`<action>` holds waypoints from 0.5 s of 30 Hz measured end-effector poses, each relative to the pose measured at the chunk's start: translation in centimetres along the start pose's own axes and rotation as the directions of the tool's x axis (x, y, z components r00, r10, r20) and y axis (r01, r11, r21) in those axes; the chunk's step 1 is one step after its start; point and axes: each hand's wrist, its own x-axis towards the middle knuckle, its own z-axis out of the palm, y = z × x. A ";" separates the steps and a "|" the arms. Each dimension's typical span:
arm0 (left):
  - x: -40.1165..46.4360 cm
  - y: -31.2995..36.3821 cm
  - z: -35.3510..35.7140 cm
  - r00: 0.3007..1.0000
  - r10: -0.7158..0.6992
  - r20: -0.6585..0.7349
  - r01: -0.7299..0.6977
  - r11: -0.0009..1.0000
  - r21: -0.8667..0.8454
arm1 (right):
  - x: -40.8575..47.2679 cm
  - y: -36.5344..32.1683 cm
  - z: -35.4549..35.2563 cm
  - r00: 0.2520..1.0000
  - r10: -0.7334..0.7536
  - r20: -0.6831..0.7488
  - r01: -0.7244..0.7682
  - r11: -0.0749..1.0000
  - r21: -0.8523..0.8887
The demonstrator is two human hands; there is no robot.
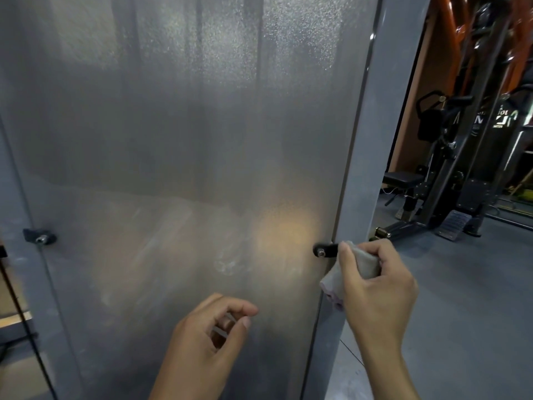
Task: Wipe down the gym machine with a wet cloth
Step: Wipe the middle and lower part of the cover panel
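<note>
At 6 o'clock, the left hand (206,336) hangs in front of the panel (161,157) with fingers loosely curled and holds nothing. At 4 o'clock, the right hand (375,284) grips a folded cloth (364,265) with curled fingers. The cloth touches the right edge of the frosted panel, just beside a black clip (324,250). A second clip (39,236) sits at 9 o'clock. Far at 2 o'clock, a black gym machine (450,168) stands on the grey floor (461,284).
</note>
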 end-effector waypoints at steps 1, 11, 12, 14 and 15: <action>0.0 0.0 0.0 1.000 0.002 -0.004 -0.002 1.000 0.001 | -0.1 -0.1 0.0 1.000 -0.021 0.016 0.021 1.000 0.001; 0.0 -0.1 -0.1 1.000 0.017 -0.012 -0.017 1.000 -0.010 | -0.7 -0.5 1.3 0.972 -0.232 0.040 0.234 0.970 -0.067; 0.0 -0.1 0.0 1.000 0.013 -0.009 -0.013 1.000 -0.010 | -0.8 -0.8 1.5 0.971 -0.235 0.049 0.239 0.968 -0.073; 0.0 -0.4 0.0 1.000 -0.004 -0.002 0.004 1.000 -0.014 | -0.6 -1.1 1.7 0.960 -0.262 0.104 0.270 0.960 -0.073; 0.1 -0.6 0.0 1.000 -0.012 0.001 0.013 1.000 -0.017 | -0.4 -1.1 1.5 0.950 -0.278 0.145 0.288 0.956 -0.053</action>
